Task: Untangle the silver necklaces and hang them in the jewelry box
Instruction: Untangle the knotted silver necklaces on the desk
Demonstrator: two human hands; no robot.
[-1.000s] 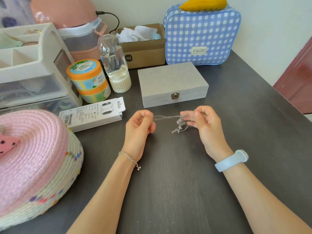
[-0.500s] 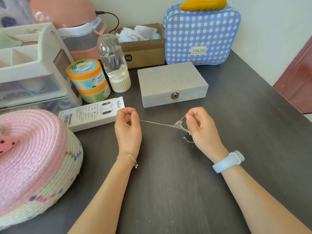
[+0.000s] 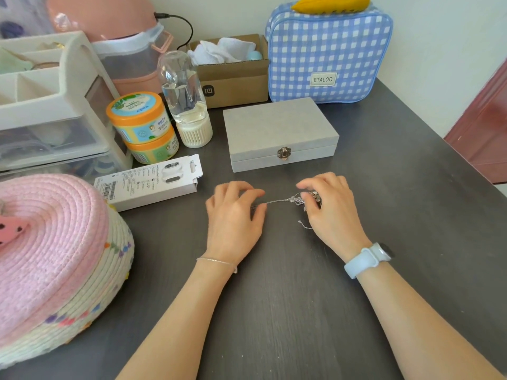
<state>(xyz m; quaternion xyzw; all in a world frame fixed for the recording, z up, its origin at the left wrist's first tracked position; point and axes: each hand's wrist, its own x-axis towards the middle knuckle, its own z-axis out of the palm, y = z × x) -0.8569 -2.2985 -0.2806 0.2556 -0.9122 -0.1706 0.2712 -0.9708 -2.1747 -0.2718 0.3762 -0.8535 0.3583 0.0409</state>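
Necklaces [image 3: 297, 200] now rest low on the table, still knotted — you've dropped both hands, left hand [image 3: 233, 215] pinching one strand, right hand [image 3: 329, 212] gripping the clump — box [image 3: 279, 133] still latched.

Home setting, likely a bedroom or dressing corner. Dark worktop [image 3: 384, 187] against a plain wall, cluttered with personal stuff: drawer organiser [image 3: 49, 111] far left, cream jars [image 3: 142, 124], gingham toiletry bag [image 3: 329, 50], grey jewelry box [image 3: 277, 130], pink woven basket [image 3: 49, 256] near left.
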